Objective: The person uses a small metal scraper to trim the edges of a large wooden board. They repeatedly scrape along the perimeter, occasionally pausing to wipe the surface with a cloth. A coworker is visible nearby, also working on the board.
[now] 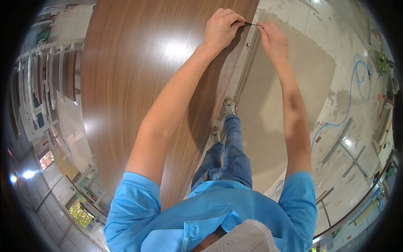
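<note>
A large glossy wood-grain panel (138,80) stands upright in front of me, its right edge running down toward my feet. My left hand (221,28) rests on the panel's upper right edge with fingers closed on the end of a thin dark strip (251,24). My right hand (273,40) pinches the other end of that strip just off the panel's edge. Both arms are stretched forward, hands close together. What the strip is I cannot make out.
A pale board (289,80) lies on the dusty floor to the right. A blue hose (357,80) curls across the floor further right, near metal bars (342,143). White racks (46,71) with boards stand at left.
</note>
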`<state>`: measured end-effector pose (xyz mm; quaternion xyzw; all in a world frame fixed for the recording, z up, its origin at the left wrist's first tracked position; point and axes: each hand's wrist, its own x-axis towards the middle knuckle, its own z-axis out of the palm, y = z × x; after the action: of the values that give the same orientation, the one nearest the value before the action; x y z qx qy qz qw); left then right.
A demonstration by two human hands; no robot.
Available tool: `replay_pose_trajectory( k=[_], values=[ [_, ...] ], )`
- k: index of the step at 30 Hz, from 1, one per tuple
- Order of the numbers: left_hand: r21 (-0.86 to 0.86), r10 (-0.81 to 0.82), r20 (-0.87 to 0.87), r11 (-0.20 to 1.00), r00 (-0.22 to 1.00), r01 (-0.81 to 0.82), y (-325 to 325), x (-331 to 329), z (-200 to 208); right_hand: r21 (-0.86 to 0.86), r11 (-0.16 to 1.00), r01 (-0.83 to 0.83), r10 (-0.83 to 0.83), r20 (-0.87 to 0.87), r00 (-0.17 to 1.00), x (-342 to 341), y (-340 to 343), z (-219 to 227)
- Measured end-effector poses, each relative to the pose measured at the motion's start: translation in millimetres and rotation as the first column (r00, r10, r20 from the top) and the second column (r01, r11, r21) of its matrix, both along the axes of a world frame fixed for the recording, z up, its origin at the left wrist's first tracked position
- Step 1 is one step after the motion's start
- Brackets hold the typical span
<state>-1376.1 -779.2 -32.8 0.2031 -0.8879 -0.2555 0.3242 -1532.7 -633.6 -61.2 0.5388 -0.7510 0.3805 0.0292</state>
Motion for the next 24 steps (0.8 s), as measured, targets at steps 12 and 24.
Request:
replay_pose_trajectory(
  k=[12, 24],
  values=[
    [0.073, -0.005, 0.057, 0.997, 0.998, 0.001, 65, 90, 6, 0.032, 0.996, -0.081, 0.079, 0.065, 0.995, 88, 67, 9],
    [0.079, 0.010, 0.048, 0.997, 0.999, -0.013, 142, 195, 5, 0.088, 0.989, -0.121, 0.111, 0.108, 0.988, 189, 144, 13]
  ],
)
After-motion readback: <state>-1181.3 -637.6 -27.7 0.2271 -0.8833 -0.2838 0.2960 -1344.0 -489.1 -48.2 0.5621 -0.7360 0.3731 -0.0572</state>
